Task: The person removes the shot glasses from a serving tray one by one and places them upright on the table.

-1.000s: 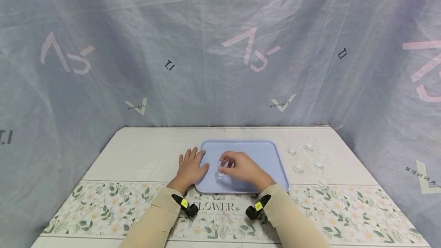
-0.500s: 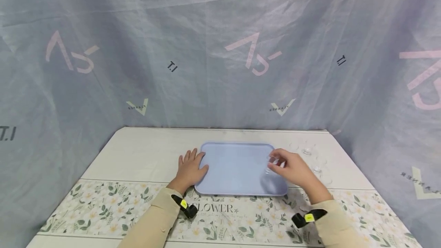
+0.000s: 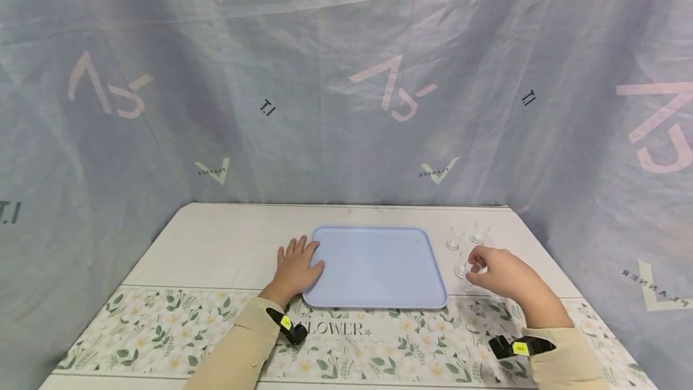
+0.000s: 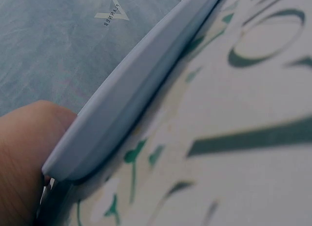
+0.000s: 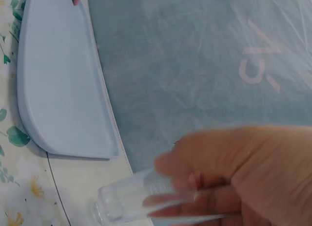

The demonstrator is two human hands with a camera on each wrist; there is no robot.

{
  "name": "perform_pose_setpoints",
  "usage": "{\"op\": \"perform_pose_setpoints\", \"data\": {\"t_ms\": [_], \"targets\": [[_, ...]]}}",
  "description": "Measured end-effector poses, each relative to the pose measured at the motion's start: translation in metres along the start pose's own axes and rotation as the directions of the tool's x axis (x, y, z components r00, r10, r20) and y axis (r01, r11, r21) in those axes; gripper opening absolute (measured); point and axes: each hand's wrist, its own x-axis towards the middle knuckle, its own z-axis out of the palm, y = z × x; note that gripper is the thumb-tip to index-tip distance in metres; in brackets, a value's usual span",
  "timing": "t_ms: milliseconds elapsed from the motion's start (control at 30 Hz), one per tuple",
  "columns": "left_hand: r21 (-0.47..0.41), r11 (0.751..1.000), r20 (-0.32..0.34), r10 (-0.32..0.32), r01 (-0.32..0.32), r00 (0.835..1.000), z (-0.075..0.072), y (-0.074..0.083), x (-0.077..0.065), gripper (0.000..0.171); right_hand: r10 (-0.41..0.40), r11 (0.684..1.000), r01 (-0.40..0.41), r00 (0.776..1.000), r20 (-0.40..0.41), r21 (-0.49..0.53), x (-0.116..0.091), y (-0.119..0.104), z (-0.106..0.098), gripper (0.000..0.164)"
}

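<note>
My right hand [image 3: 506, 272] pinches a small clear glass [image 5: 122, 199] between thumb and fingers, to the right of the light-blue tray [image 3: 376, 266]. Whether that glass touches the table is hard to tell. Close beside it stands another clear glass [image 3: 460, 268], partly covered by the held one. My left hand [image 3: 292, 272] lies with fingers spread over the tray's left rim. From the left wrist view, part of that hand [image 4: 34, 153] shows at the corner of the tray [image 4: 117, 94]. The tray carries nothing.
Two more clear glasses, a nearer-left glass [image 3: 455, 238] and a far-right glass [image 3: 479, 234], stand behind the right hand. Anything beneath that hand is mostly hidden. A floral band [image 3: 178, 330] crosses the white table cover, and a grey curtain [image 3: 325, 107] closes off the back and sides.
With the glass in its fingers, my right hand has moved from over the tray to the right, in among the other glasses. My left hand has stayed on the tray's rim.
</note>
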Motion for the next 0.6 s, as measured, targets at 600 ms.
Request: {"op": "perform_pose_setpoints", "data": {"t_ms": [600], "targets": [[-0.004, 1.0, 0.005, 0.004, -0.004, 1.0, -0.0008, -0.0003, 0.0001, 0.061, 0.147, 0.977, -0.133, 0.986, 0.074, -0.165, 0.0001, 0.0025, 0.0037, 0.025]]}}
